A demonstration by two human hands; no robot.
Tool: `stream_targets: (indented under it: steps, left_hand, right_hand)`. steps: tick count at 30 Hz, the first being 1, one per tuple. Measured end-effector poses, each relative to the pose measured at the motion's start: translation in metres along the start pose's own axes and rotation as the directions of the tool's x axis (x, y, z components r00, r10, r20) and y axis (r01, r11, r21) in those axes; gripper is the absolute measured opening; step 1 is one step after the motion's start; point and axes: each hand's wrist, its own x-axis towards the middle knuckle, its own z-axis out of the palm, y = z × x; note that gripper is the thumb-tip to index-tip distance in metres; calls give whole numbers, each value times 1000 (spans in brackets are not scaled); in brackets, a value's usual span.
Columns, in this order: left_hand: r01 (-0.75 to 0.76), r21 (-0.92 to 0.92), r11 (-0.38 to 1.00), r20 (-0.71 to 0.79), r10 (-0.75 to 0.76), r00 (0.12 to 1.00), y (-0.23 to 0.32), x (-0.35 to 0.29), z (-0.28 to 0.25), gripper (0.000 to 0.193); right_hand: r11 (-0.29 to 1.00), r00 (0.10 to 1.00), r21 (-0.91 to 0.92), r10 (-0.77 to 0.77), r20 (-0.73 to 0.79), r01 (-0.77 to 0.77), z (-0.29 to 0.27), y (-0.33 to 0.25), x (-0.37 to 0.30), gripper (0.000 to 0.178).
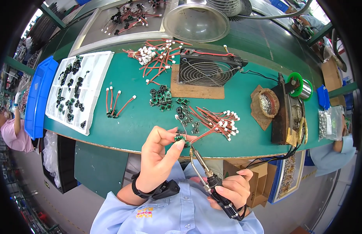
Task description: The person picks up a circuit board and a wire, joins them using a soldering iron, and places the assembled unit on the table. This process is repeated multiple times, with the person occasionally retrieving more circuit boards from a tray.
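My left hand (159, 156) pinches a small green circuit board (179, 138) between thumb and fingers, above the table's front edge. My right hand (234, 190) grips a soldering iron (216, 183) with a thin metal feed tube beside its barrel. The iron's tip points up at the board's right side, close to my left fingertips; whether it touches is too small to tell. A red-brown wire runs from near the tip to the pile of wires with white connectors (227, 124). Loose boards (161, 97) lie just beyond my left hand.
A fan with a wire guard (207, 69) stands on a brown board at the back. To the right are a round dish (268, 103), a solder spool (304, 88) and a dark metal box (281, 117). A white tray of small parts (93, 89) and blue bin (39, 99) lie left.
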Motion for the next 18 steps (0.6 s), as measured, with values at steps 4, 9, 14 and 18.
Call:
stream_targets:
  steps: [4,9,14,18]
  left_hand:
    - [-60,68,996,21,58,998,1,2,-2,14]
    - [-46,-17,999,21,46,999,4,2,-9,12]
    - [96,-323,942,72,-77,994,12,3,-6,10]
    - [96,-305,948,72,-78,994,9,5,-5,9]
  right_hand:
    - [1000,1000,2,-9,5,9,-2,2,0,40]
    - [998,978,-49,-36,-204,26,-4,20,-6,38]
    - [913,706,-69,261,-658,-402,14,68,-10,35]
    - [802,596,36,472,-649,-596,11,76,6,32]
